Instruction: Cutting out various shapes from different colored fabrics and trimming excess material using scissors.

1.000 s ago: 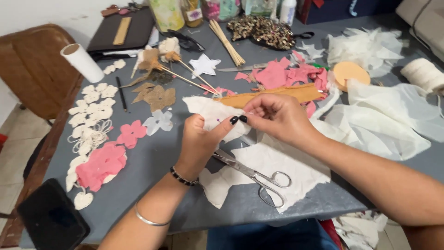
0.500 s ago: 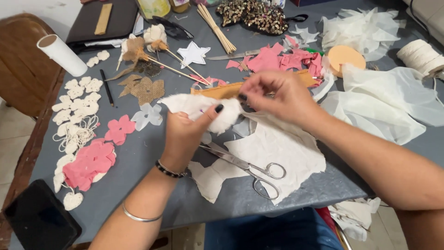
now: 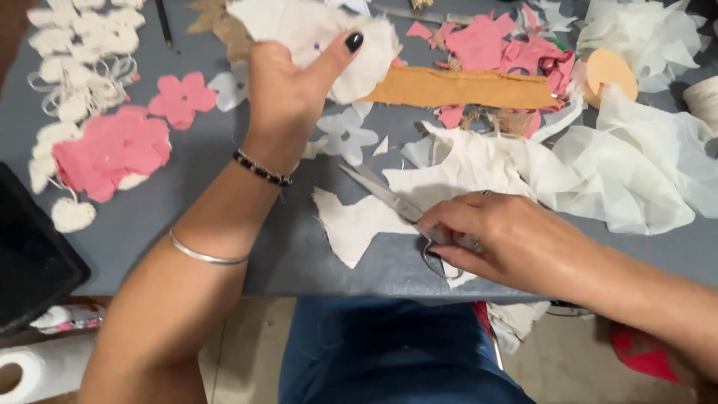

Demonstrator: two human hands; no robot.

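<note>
Pinching a cream fabric piece between thumb and curled fingers, the left hand held it up over the far part of the grey table, the thumb's dark-painted nail pressed flat on the cloth. That piece looked soft and slightly fuzzy, off-white, with a ragged, uneven edge and a tiny purple mark near the thumb. The right hand lay lower, close to the table's near edge, its fingers closed over the handles of a pair of steel scissors; the blades pointed away toward the upper left and rested, seemingly shut, on a white fabric sheet with cut-out notches (its handles were mostly hidden under the hand). A beaded bracelet and a thin silver bangle circled the left forearm. Behind the scissors stretched a long orange strip, with pink scraps beyond it and crumpled sheer white cloth to the right. On the left side sat pink flower cut-outs and a cluster of cream flower shapes, while small white flower cut-outs lay just beside the left wrist.
</note>
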